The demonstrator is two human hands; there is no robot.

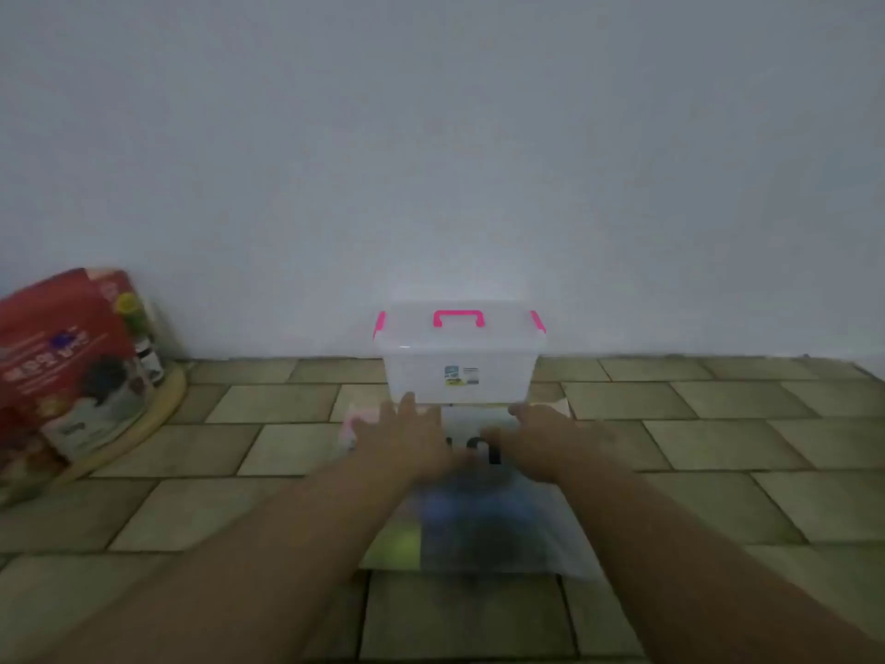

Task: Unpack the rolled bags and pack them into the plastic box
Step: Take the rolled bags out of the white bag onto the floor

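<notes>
Red carton (62,366) left, hands (407,440) w/ bags (483,524)

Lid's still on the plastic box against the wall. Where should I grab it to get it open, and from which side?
Start at the pink side latches on the plastic box, coming in from both ends with left hand and right hand. They appear to clip over the lid's edges. Then probably lift by the pink top handle from above; the wall blocks the back.
</notes>
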